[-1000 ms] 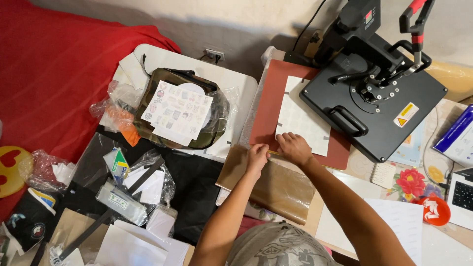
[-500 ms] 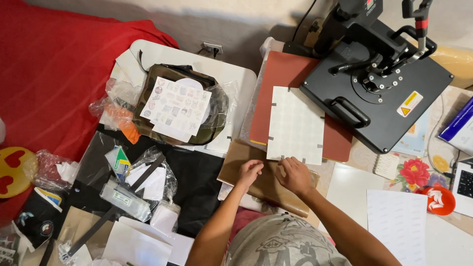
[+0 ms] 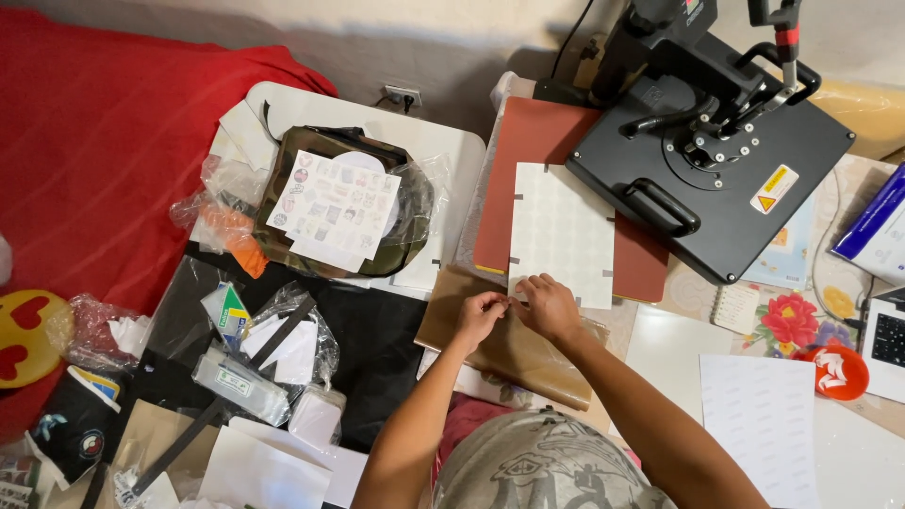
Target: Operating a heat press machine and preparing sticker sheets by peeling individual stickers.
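Single head-worn view, looking steeply down from above, fairly near, cluttered worktable (image 3: 660, 339) ahead, red bedding (image 3: 104, 151) left

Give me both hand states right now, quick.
Left hand: fingers pinched at the lower edge of the white sheet; what it grips cannot be told.
Right hand: fingers curled on the same edge, touching the sheet.

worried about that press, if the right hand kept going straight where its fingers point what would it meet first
Probably the white sheet on the red pad: the right hand already touches its lower edge.
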